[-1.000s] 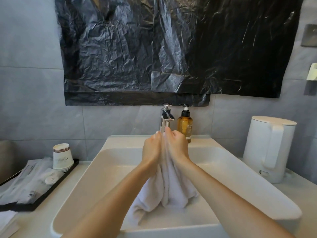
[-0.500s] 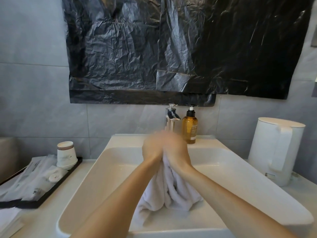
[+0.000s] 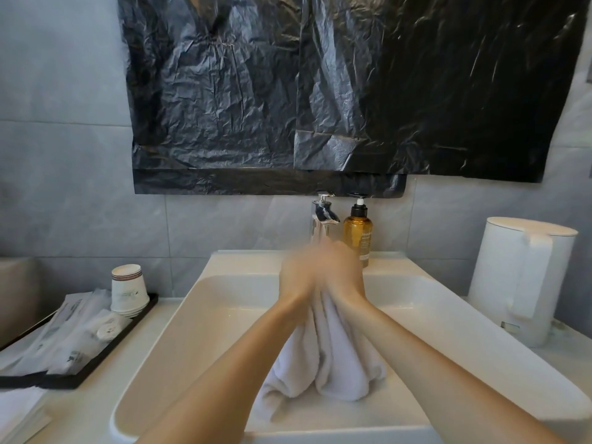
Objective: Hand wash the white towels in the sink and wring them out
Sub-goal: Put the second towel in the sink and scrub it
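Nearest you, the front rim of the sink (image 3: 179, 434) is crossing the bottom of the view, and both your forearms are reaching over it into the basin. The white towel (image 3: 330, 363) is hanging in the middle of the sink, its lower folds resting on the basin floor while its top is gathered up between your hands. Your left hand (image 3: 296, 274) and right hand (image 3: 344, 272) are pressing together just in front of the faucet (image 3: 323, 216), both blurred with motion — the fingers look curled shut on the bunched top of the towel, though the blur is hiding how each finger is lying. You are, by the look of it, rubbing the cloth against itself: the washing step, with wringing not yet begun. Next you will probably be needing a fresh section of towel between the hands, or a twisting grip with the hands apart.

Beside the sink on the left, the counter (image 3: 105, 408) is carrying a black tray (image 3: 96, 363) with a paper cup (image 3: 128, 290) and wrapped items. On the right a white kettle (image 3: 522, 280) is standing. Behind the sink, next to the faucet, an amber pump bottle (image 3: 358, 232) is sitting close to your right hand — the one thing near enough to be knocked. Above, black plastic sheeting (image 3: 320, 91) is covering the wall.
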A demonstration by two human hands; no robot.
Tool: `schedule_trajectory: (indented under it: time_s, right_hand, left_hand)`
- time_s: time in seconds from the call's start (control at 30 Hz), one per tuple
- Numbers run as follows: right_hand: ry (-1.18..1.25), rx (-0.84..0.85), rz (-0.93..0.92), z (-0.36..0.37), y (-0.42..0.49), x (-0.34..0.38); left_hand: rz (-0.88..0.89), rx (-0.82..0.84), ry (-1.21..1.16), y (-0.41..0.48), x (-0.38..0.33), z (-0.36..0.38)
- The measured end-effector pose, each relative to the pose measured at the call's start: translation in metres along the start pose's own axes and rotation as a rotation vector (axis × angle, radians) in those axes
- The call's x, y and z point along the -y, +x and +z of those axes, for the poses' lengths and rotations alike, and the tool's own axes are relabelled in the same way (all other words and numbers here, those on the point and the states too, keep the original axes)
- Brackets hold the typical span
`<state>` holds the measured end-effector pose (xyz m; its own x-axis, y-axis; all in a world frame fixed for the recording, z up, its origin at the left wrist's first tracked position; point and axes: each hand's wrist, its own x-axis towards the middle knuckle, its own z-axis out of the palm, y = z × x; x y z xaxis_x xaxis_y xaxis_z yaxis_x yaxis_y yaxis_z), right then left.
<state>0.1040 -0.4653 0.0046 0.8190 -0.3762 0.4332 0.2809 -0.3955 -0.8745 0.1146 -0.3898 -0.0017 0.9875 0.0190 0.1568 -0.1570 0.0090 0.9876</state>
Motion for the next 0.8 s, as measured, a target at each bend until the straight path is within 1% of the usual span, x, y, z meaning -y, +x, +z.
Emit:
schedule_trajectory:
  time_s: [0.07,0.1,0.17,0.23,0.27,0.3,0.37,0.4,0.5,0.53,0.57,0.63,0.67,0.73,0.8]
  right_hand:
    - [-0.033,0.053,-0.132,0.004,-0.017,0.000]
    - [-0.043,0.075,-0.145,0.007,-0.020,0.000]
    - [-0.023,0.061,-0.061,0.008,-0.005,0.001]
    - [-0.032,0.012,0.021,0.007,0.006,0.002]
    - [-0.047,0.003,0.004,0.005,0.002,0.001]
    - [-0.050,0.012,-0.057,0.005,-0.005,0.000]
    - [-0.053,0.068,-0.174,0.007,-0.019,-0.001]
    - [-0.050,0.079,-0.167,0.006,-0.019,0.001]
    - [-0.015,0.023,-0.008,0.002,0.004,0.004]
    - [-0.025,0.005,0.007,0.001,0.004,0.003]
    - [-0.028,0.004,-0.026,0.000,0.000,0.002]
    - [-0.010,0.043,-0.127,0.003,-0.016,0.000]
    - [0.007,0.073,-0.146,0.005,-0.020,-0.001]
    - [0.025,0.084,-0.089,0.006,-0.011,0.000]
    - [0.027,0.028,0.012,0.002,0.004,0.002]
  left_hand:
    - [0.020,-0.054,0.044,0.005,-0.001,-0.004]
    - [0.018,-0.087,0.047,0.008,0.001,-0.005]
    - [-0.003,-0.070,-0.003,0.007,0.002,-0.006]
    - [-0.011,-0.036,0.013,0.005,0.004,-0.004]
    - [-0.001,-0.018,0.041,0.005,0.004,-0.002]
    - [0.016,-0.017,0.059,0.008,0.003,-0.003]
    - [0.014,-0.096,0.018,0.011,0.002,-0.005]
    - [0.016,-0.096,-0.013,0.010,0.002,-0.005]
    - [-0.010,-0.032,-0.027,0.003,0.003,-0.002]
    - [-0.011,-0.006,-0.019,-0.001,0.002,0.000]
    - [0.003,-0.002,-0.012,0.000,0.001,0.000]
    - [0.027,-0.062,0.012,0.003,-0.003,-0.004]
    - [0.038,-0.091,0.014,0.005,-0.003,-0.006]
    - [0.029,-0.078,0.008,0.001,-0.004,-0.006]
    - [0.024,-0.006,-0.008,-0.003,-0.002,-0.002]
